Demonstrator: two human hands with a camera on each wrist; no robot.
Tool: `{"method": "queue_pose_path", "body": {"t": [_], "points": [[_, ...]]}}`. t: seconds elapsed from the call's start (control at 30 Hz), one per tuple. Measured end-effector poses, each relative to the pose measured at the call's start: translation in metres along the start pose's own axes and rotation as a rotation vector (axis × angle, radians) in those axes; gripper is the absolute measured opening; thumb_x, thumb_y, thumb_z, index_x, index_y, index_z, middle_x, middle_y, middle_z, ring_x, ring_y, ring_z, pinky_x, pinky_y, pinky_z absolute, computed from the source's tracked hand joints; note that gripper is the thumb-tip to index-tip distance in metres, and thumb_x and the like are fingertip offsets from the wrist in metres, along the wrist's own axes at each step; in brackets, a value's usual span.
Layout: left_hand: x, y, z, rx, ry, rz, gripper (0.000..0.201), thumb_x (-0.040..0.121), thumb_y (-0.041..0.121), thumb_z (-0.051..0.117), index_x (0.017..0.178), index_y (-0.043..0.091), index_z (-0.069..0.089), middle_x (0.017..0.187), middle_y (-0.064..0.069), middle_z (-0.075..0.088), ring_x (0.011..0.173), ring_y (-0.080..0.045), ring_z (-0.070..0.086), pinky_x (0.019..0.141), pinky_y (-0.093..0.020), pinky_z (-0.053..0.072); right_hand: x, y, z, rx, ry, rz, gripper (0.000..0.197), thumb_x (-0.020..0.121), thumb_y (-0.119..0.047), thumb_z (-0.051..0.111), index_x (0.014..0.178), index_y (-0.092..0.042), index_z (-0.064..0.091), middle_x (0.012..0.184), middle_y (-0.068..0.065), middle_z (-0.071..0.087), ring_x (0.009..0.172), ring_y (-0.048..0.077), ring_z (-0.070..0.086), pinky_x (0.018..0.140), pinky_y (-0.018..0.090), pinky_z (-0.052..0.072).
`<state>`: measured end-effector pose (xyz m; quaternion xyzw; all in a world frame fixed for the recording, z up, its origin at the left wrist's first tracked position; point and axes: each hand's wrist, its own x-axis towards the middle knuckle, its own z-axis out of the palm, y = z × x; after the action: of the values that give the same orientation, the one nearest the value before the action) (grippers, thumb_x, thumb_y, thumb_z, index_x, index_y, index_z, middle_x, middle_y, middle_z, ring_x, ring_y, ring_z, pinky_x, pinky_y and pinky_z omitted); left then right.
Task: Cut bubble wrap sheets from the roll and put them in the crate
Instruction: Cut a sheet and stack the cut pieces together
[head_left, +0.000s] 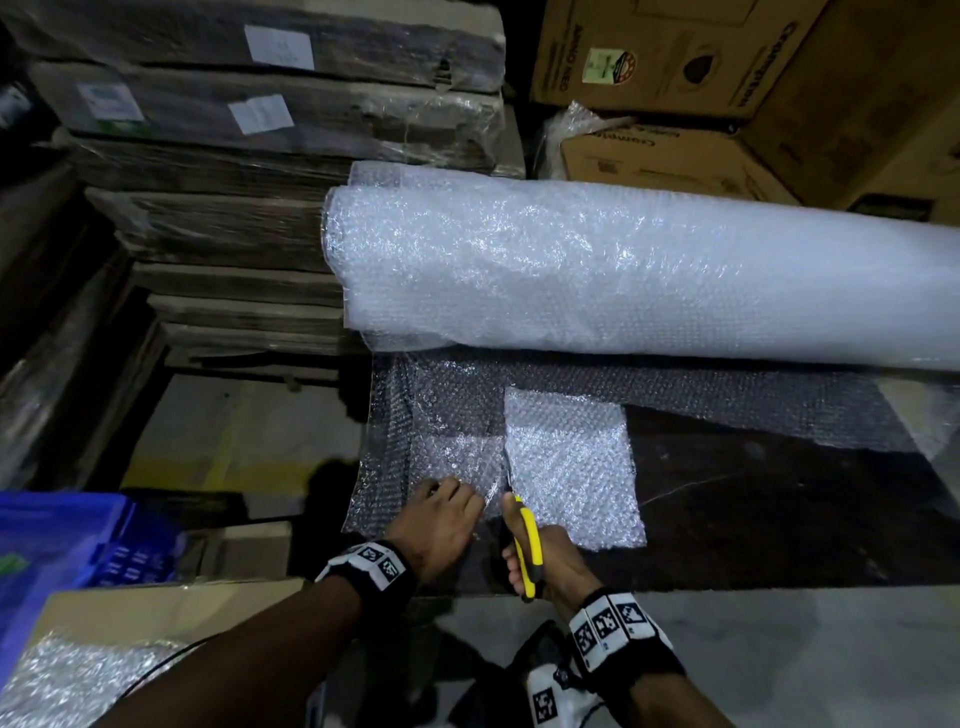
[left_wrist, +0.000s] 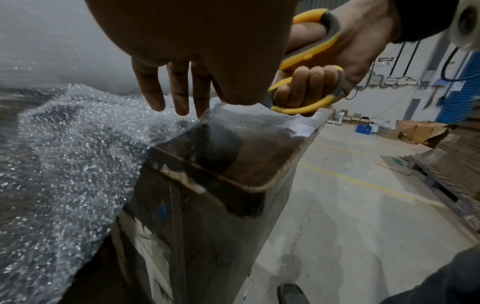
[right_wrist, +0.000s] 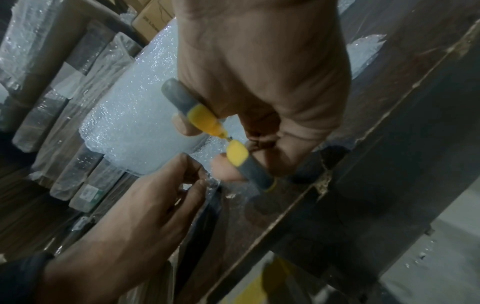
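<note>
Now we're gripping scissors (head_left: 527, 545) right hand (head_left: 550, 564), blades pointing away; left hand (head_left: 441, 525) pinching bubble wrap sheet (head_left: 441, 457) just left.

- Head view: dim overall; glare on the large white bubble wrap roll (head_left: 623, 270); corners dark, edges bowed.
- Left wrist view: brighter grey concrete floor (left_wrist: 350, 205); near palm blurred.
- Right wrist view: dim, motion-blurred throughout.

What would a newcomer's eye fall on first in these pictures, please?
Probably the big bubble wrap roll lying across the far side of the dark table. Next, the yellow-handled scissors gripped by the right hand at the near edge, beside the left hand pinching the unrolled sheet.
</note>
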<state>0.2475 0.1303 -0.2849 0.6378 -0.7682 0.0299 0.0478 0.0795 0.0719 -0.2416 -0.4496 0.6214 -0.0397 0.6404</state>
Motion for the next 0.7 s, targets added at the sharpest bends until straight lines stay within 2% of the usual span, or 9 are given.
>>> {"method": "queue_pose_path", "body": {"t": [0.1,0.17,0.3,0.43,0.53,0.63,0.7], "points": [[-0.001,-0.002,0.003,-0.006,0.01,0.003,0.018,0.083,0.027,0.046,0.096,0.018,0.056,0.089,-0.002,0.061,0.083,-0.024,0.059,0.073,-0.039,0.052,-0.001,-0.001,0.001,0.005,-0.029,0.056,0.082,0.062,-0.083,0.057,0.065,-0.001,0.06,0.05,0.009,0.056,0.04,0.022,0.054,0.042,0.023,0.046],[-0.001,-0.002,0.005,-0.004,0.015,0.008,0.018,0.083,0.027,0.047,0.096,0.018,0.056,0.089,-0.002,0.061,0.082,-0.024,0.059,0.073,-0.039,0.052,-0.001,-0.004,0.002,0.017,-0.057,0.08,0.082,0.068,-0.083,0.055,0.066,-0.002,0.059,0.051,0.009,0.054,0.041,0.022,0.053,0.043,0.023,0.046],[-0.001,-0.001,0.005,0.009,0.013,0.013,0.017,0.084,0.028,0.046,0.093,0.019,0.058,0.088,-0.001,0.059,0.082,-0.023,0.057,0.073,-0.039,0.05,-0.001,-0.008,0.001,0.02,-0.026,-0.003,0.07,0.079,-0.071,0.063,0.064,-0.003,0.056,0.049,0.007,0.052,0.04,0.019,0.05,0.042,0.023,0.043],[-0.001,-0.001,0.004,0.02,0.006,0.027,0.018,0.082,0.029,0.045,0.089,0.02,0.059,0.086,-0.001,0.059,0.08,-0.023,0.058,0.071,-0.038,0.05,-0.001,-0.011,-0.001,0.015,-0.02,0.017,0.076,0.071,-0.079,0.061,0.067,-0.003,0.056,0.05,0.006,0.051,0.04,0.02,0.051,0.042,0.022,0.042],[-0.002,-0.002,0.004,0.021,0.0,0.031,0.019,0.082,0.03,0.044,0.088,0.019,0.059,0.088,-0.002,0.06,0.08,-0.023,0.059,0.069,-0.038,0.051,0.0,-0.015,0.0,0.037,-0.075,0.064,0.078,0.072,-0.083,0.056,0.067,-0.005,0.057,0.053,0.007,0.051,0.044,0.021,0.052,0.045,0.024,0.044],[-0.002,-0.001,0.004,0.017,-0.002,0.036,0.018,0.081,0.031,0.046,0.087,0.02,0.058,0.09,-0.002,0.06,0.081,-0.023,0.059,0.07,-0.038,0.051,0.004,-0.017,0.001,0.005,-0.062,0.044,0.08,0.06,-0.085,0.063,0.065,-0.006,0.056,0.05,0.006,0.051,0.041,0.021,0.051,0.043,0.024,0.042],[-0.002,-0.001,0.004,0.019,0.008,0.037,0.017,0.082,0.031,0.047,0.088,0.019,0.057,0.09,-0.002,0.059,0.082,-0.023,0.058,0.071,-0.038,0.051,0.007,-0.018,-0.001,-0.035,-0.026,0.018,0.079,0.058,-0.083,0.067,0.065,-0.005,0.057,0.05,0.006,0.053,0.04,0.021,0.051,0.042,0.024,0.042]]}}
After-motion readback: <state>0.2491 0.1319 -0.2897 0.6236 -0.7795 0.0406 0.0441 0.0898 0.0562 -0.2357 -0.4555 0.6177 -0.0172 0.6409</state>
